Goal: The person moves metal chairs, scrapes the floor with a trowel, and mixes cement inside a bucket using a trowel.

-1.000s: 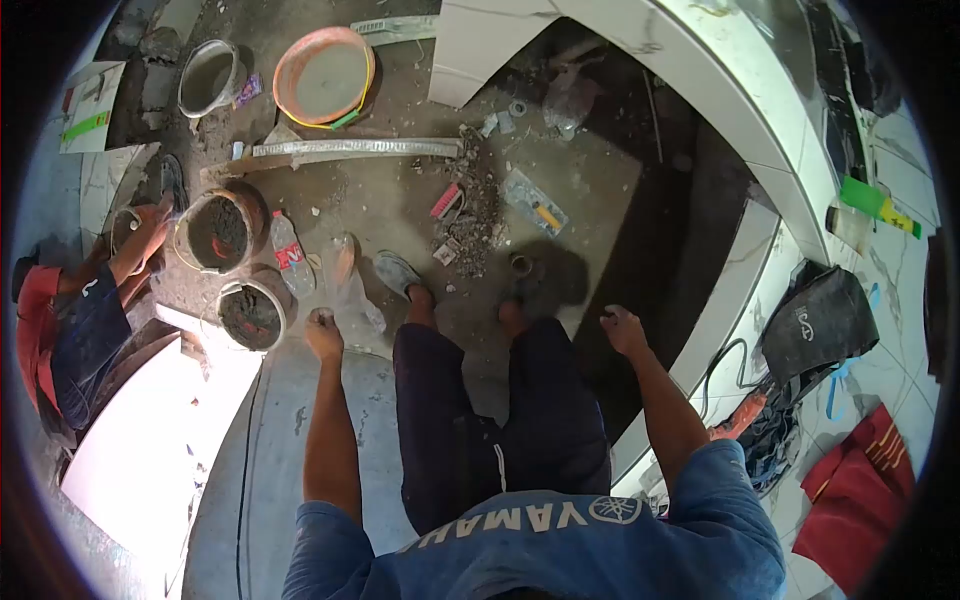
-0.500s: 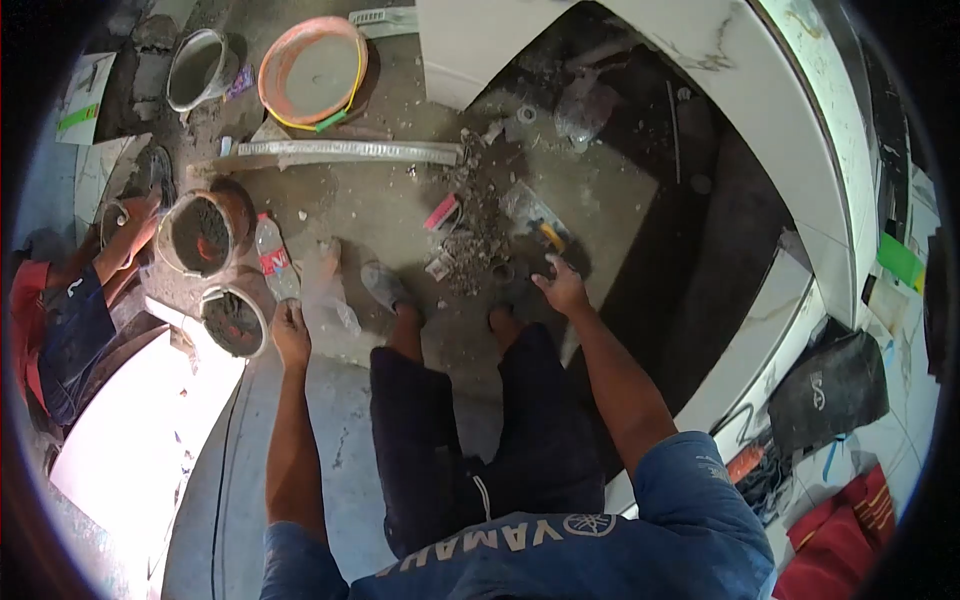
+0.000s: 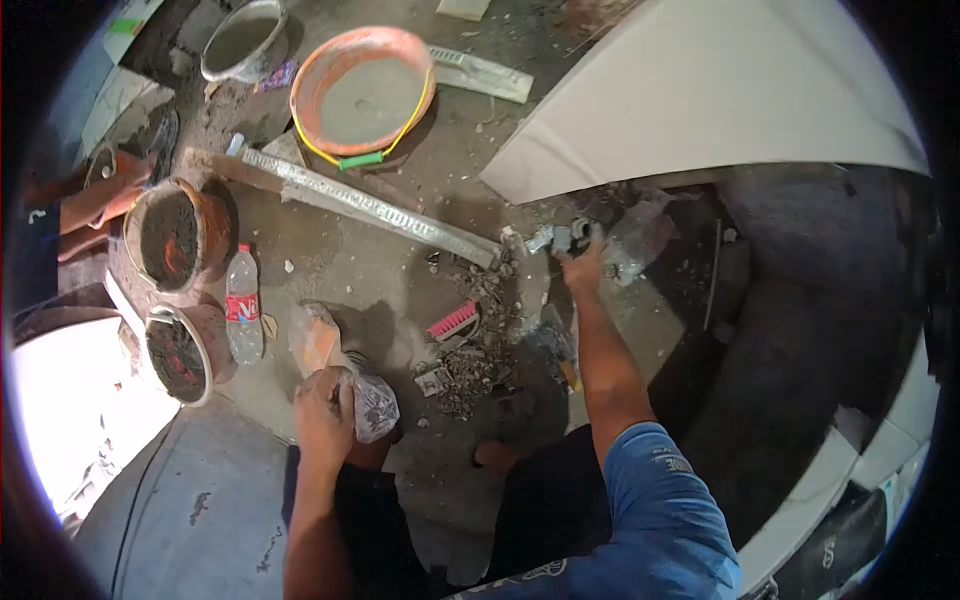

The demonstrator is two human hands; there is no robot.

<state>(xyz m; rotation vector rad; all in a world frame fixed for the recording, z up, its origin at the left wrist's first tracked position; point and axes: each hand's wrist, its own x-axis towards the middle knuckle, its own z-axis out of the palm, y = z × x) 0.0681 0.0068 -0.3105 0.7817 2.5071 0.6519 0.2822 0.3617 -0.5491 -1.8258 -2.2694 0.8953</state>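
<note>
My left hand (image 3: 325,410) is closed, with its fingers curled in. It is right against a clear plastic bag (image 3: 375,405), and I cannot make out what the fingers hold. My right hand (image 3: 582,265) reaches forward over the debris, its fingers bent around a small grey, ring-like piece that is too small to name. Just left of those fingertips is a small grey block (image 3: 562,239). Below the right hand, a pink brush (image 3: 453,320) lies by a heap of rubble (image 3: 470,365). A clear packet (image 3: 553,350) with a yellow part rests beside my right forearm.
An orange bucket (image 3: 310,110) holds grey liquid. A long metal bar (image 3: 370,212) crosses the floor. Two mortar buckets (image 3: 222,245) (image 3: 208,365) and a plastic bottle (image 3: 243,310) stand left, near another person's arm (image 3: 100,205). A large pale panel (image 3: 690,110) slants at upper right.
My right hand has stretched forward to the small grey piece. My left hand has shifted from beside the mortar bucket to the plastic bag. The view has turned and come closer to the floor.
</note>
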